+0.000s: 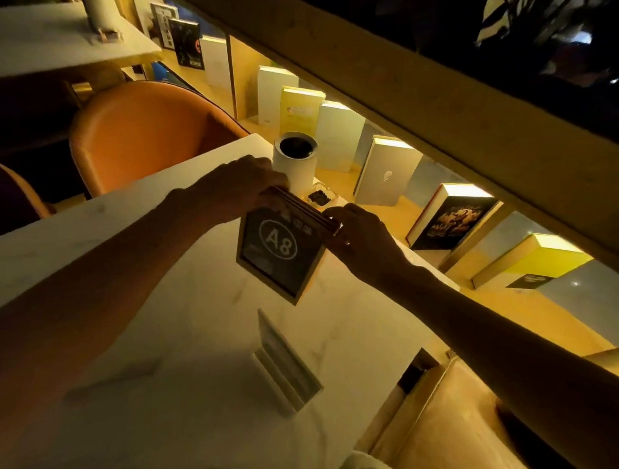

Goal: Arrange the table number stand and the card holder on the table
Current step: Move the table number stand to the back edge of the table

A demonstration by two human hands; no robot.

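A framed table number stand (282, 253) marked "A8" hangs between two bare hands above a pale marble table (178, 335), its dark face turned toward the wearer and its long axis running top to bottom, tilted so the lower corner dips toward the tabletop. The left hand (239, 184) grasps the stand's upper left corner; the right hand (357, 236) pinches the upper right edge, so both hands are closed on the frame's top and the stand hangs below them. Whether the lower edge touches the table cannot be told; it appears just clear. Nearer the wearer than either hand, below the stand, a clear acrylic card holder (286, 367) rests on the table, untouched, its long side running diagonally, roughly level between the two forearms. Just beyond the left hand stands a white cylindrical container (296, 163), with a small glass dish (320, 198) beside it. Setting the stand down likely means lowering it straight toward the table, short of the container. An orange chair (136, 130) sits left of the hands; books (384, 170) line a lit shelf beyond.
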